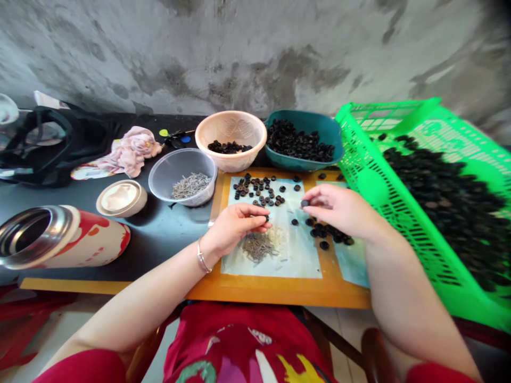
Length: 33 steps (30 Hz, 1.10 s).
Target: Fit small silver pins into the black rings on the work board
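My left hand (pixel 238 227) pinches a small black piece (pixel 267 218) above a pile of metal pins (pixel 259 247) on the pale sheet. To its right, my right hand (pixel 343 208) holds a round black cap (pixel 305 203) between thumb and fingers. Small black rings (pixel 259 186) lie scattered at the top of the sheet (pixel 303 263). More round black caps (pixel 319 231) lie beneath and beside my right hand. The two hands are apart.
Behind the board (pixel 255 290) stand a clear bowl of pins (pixel 155 178), a pink bowl (pixel 230 121) and a teal basin (pixel 303 117), both holding black parts. A green crate (pixel 369 183) of black parts stands right. An open thermos (pixel 91 239), small cup (pixel 120 199) and cloth (pixel 133 151) are left.
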Motion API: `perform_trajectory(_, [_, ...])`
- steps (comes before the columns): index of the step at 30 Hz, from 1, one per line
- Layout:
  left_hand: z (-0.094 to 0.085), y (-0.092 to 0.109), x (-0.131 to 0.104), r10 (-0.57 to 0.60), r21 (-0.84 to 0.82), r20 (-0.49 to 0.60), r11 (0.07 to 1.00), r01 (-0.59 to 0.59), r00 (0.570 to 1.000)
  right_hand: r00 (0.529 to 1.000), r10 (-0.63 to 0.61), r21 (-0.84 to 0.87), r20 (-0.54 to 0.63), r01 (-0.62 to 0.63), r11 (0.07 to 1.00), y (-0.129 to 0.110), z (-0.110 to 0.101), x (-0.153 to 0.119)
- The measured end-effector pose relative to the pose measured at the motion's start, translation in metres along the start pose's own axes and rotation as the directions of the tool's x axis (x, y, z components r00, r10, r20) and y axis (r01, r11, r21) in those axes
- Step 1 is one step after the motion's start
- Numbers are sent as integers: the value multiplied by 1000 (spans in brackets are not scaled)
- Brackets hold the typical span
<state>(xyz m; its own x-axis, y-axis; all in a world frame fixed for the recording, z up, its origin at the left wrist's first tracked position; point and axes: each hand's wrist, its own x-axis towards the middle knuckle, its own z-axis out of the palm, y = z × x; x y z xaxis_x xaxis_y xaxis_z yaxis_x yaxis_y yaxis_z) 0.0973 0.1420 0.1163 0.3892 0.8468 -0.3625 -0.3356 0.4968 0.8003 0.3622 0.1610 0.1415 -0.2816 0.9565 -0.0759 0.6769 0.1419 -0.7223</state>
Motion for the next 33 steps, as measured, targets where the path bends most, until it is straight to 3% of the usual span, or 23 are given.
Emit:
perform_trajectory(2, [0,0,0,12,0,-20,1000,-12,1000,997,-35,177,72,21,984,-7,17,2])
perform_trajectory(6, [0,1,0,40,4,-32,999,-40,999,984,-93,346,155,34,938,-18,41,6])
perform_trajectory(12, [0,3,1,91,-15,-69,996,-92,993,979,-14,549,202,-101,830,-19,54,11])
perform_trajectory(20, [2,3,-2,168,22,-80,986,-167,983,998,-55,502,-44,69,862,-22,62,8])
perform_trajectory(28, [3,3,-2,169,14,-91,986,-169,981,997,-51,429,-51,68,901,-25,60,7])
perform_trajectory(33, [3,3,-1,141,5,-84,990,-141,986,999,-31,467,43,7,884,-22,63,8])
